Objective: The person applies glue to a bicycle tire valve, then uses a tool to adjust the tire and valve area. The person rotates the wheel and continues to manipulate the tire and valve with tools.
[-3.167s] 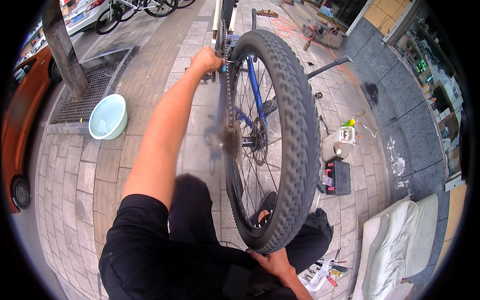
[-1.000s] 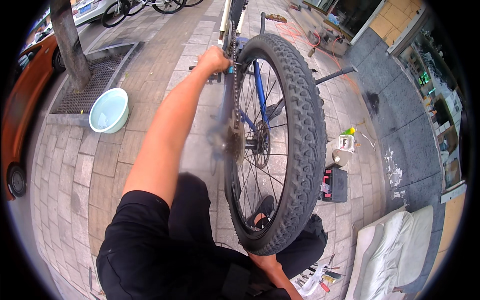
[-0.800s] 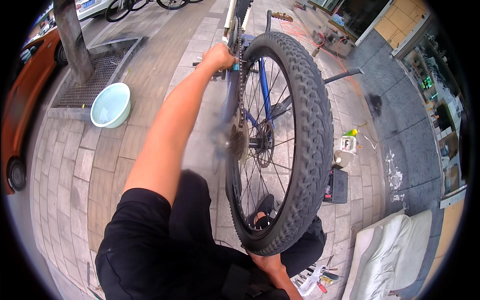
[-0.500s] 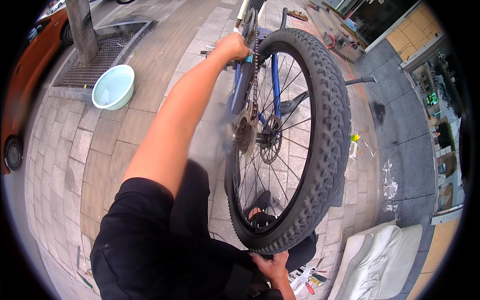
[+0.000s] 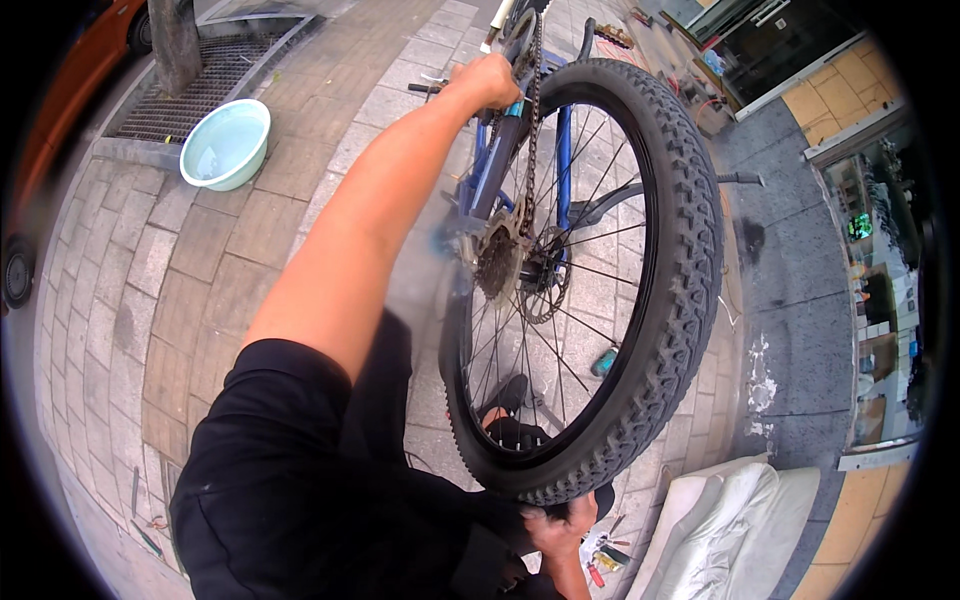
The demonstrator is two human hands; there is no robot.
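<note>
A bicycle with a blue frame [image 5: 564, 165] stands tilted before me, its knobbly black rear tyre [image 5: 690, 250] filling the middle. My left hand [image 5: 487, 80] is closed round the frame beside the chainring; its fingertips are hidden behind the tube. Down from there runs the chain [image 5: 533, 150] to the rear cassette [image 5: 493, 265]. A brake disc [image 5: 545, 290] sits at the hub. At the tyre's near lower edge, my right hand [image 5: 558, 530] grips the rubber from below, its fingers partly covered by the tyre.
A pale green basin [image 5: 226, 145] stands at the left near a tree trunk [image 5: 174, 50]. White cushioned padding [image 5: 720, 530] lies at the lower right, with small tools [image 5: 605, 560] beside it. An orange car [image 5: 70, 110] is at the far left; a glass shopfront [image 5: 880, 300] is on the right.
My view has shifted a little, and the bicycle and left hand sit further right in it. My right hand has also moved slightly right, still at the tyre's lower edge.
</note>
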